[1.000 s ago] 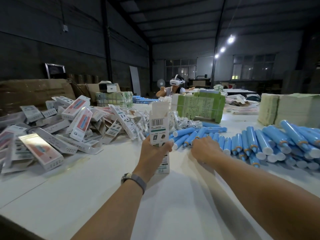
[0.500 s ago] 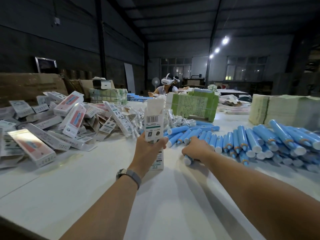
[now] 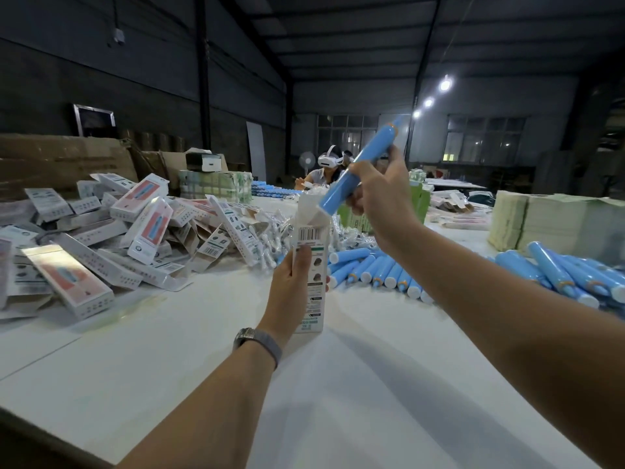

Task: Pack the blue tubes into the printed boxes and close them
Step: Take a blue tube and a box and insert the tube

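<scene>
My left hand [image 3: 293, 288] grips a white printed box [image 3: 311, 265] upright on the table, its top flap open. Above it, my right hand [image 3: 380, 194] holds a blue tube [image 3: 358, 167] tilted, with its lower end at the box's open mouth and its orange-ringed tip pointing up and right. More blue tubes [image 3: 375, 270] lie in a row just behind the box, and another heap of tubes [image 3: 568, 272] spreads out at the right.
A pile of printed boxes [image 3: 135, 231] covers the left of the white table [image 3: 338, 384]. Green packs [image 3: 216, 184] and stacked paper [image 3: 548, 221] stand further back. A person with a white headset [image 3: 329, 160] sits at the far end.
My right hand has lifted a blue tube out of the row on the table and brought its end to the open top of the box. The left hand still holds the box upright.
</scene>
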A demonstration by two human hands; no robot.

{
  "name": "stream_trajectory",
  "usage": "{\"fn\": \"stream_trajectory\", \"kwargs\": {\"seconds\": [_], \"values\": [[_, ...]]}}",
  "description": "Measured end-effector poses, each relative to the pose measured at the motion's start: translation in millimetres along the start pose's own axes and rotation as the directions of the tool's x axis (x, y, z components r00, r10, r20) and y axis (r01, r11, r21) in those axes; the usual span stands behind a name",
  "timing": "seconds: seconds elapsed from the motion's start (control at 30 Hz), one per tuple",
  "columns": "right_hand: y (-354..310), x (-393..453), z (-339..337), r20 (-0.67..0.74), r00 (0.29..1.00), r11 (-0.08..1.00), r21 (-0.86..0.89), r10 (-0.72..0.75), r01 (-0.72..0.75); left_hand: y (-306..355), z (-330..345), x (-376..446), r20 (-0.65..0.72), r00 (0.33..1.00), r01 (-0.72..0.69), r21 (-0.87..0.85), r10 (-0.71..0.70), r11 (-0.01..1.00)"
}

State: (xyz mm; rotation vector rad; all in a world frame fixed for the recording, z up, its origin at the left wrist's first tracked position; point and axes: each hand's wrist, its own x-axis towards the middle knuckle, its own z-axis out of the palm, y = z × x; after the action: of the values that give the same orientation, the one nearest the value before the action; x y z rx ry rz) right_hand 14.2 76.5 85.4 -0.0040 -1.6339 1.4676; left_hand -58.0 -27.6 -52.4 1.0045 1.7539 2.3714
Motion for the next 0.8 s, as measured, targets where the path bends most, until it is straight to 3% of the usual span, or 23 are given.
{"fn": "stream_trajectory", "kwargs": {"seconds": [0.17,0.33,0.57,0.67,0.8], "values": [[-3,-4,16,0.165,0.979,0.937,-0.308,-0.117,0.164,0,3,-1,-0.022,1.0,-0.006,-0.004,0.006,1.0],[3,-6,18,0.303,0.939,0.9,-0.345,-0.162,0.266,0,4,0,-0.024,0.999,-0.037,0.004,0.037,0.999],[-7,6,15,0.256,0.947,0.812,-0.5,-0.193,0.301,-1,7,3,-0.062,0.995,-0.067,0.091,0.073,0.994],[-5,5,18,0.253,0.927,0.693,-0.616,-0.276,0.374,0,8,2,-0.1,0.99,-0.083,0.135,0.097,0.987],[26,-16,18,0.494,0.854,0.476,-0.72,-0.16,0.505,-1,2,5,-0.22,0.966,-0.073,0.282,0.138,0.957]]}}
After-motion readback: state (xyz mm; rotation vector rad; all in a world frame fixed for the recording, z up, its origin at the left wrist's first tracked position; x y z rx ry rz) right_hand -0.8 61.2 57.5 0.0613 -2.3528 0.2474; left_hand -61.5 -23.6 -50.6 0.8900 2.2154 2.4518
